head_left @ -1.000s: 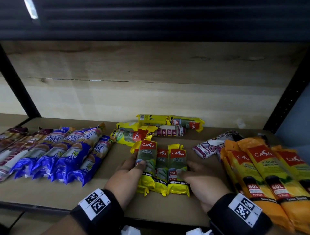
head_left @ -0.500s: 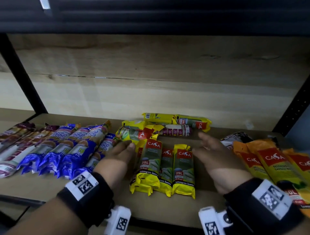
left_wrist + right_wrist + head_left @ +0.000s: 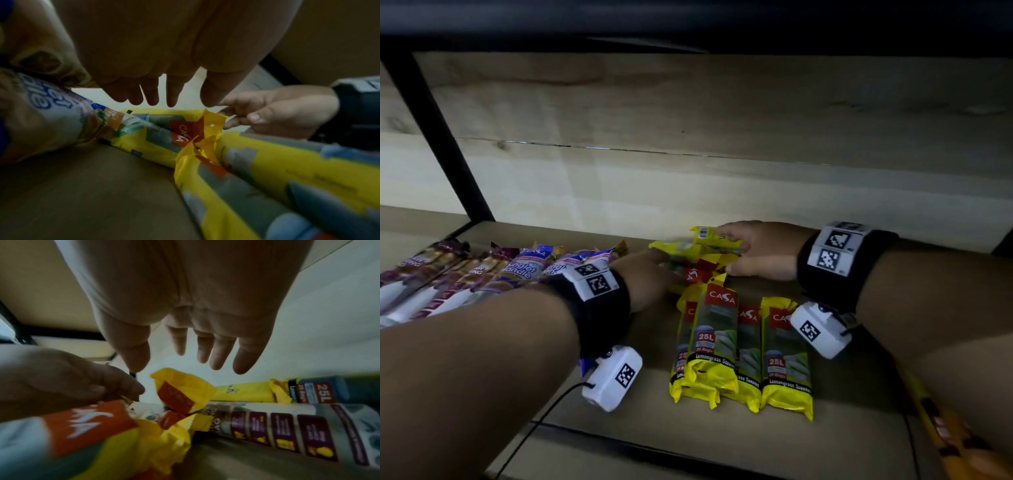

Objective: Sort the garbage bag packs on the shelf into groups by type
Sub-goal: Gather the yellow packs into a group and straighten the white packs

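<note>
**Both hands spread over the loose yellow packs at the back of the shelf**

The shelf (image 3: 619, 425) is a matt, pale wood-grain board with a black metal front edge and a black upright post (image 3: 438, 137) at 10 o'clock; the back wall (image 3: 722, 178) is the same light wood-look panel, dim under the dark shelf above.

At 6 o'clock lie the sorted yellow packs (image 3: 743, 353): 4 glossy, crinkled plastic sleeves with red CASA labels and "25L" print, side by side and touching, 1 partly over its neighbour. At 12 o'clock of them is the loose yellow heap (image 3: 698, 260), creased film packs of the same kind lying crosswise; the count there cannot be told. In the right wrist view a white-and-purple roll pack (image 3: 287, 431), cylindrical and smooth, lies beside that heap.

At 9 o'clock a row of blue-and-white handle-bag packs (image 3: 530, 270) and purple-and-white packs (image 3: 424, 274) lies in long shiny tubes; the arm hides part of the row, so no count. At 4 o'clock an orange pack (image 3: 945, 438) shows blurred.

The left hand (image 3: 643, 277) has straight, slightly parted fingers reaching the heap's left end; contact cannot be told. The right hand (image 3: 756, 250) is spread flat, fingers extended over the heap's far pack, thumb low by the shelf. Neither hand curls round anything. Each wrist carries a black band with printed markers and a white camera block (image 3: 613, 377).
</note>
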